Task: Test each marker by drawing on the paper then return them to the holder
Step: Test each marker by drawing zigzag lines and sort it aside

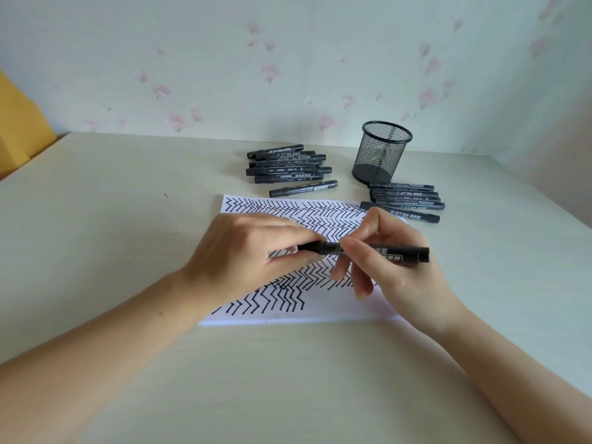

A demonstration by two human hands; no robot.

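**A:** ok so what's being held here?

**B:** One black marker (368,249) is gripped by both hands, kept level just above the paper (288,302). The cap end is pinched by the curled fingers of the left hand (246,251), and the barrel is wrapped by the thumb and fingers of the right hand (394,264). Whether the cap is fully on or partly pulled can't be told, that bit is hidden by fingers.

**A:** and the paper?

**B:** It's laid flat on the table (128,219) right under both hands, covered in rows of black zigzag lines. A blank strip is left along the edge nearest the wrists.

**A:** where's the rest of the stuff?

**B:** The mesh holder (382,152) is stood upright beyond the right hand, nothing seen inside it. A row of markers (405,201) is laid just in front of it, between holder and right hand, with the nearest one overlapping the paper's far corner. A second bunch of markers (288,166) is piled beyond the left hand, past the far edge of the paper.
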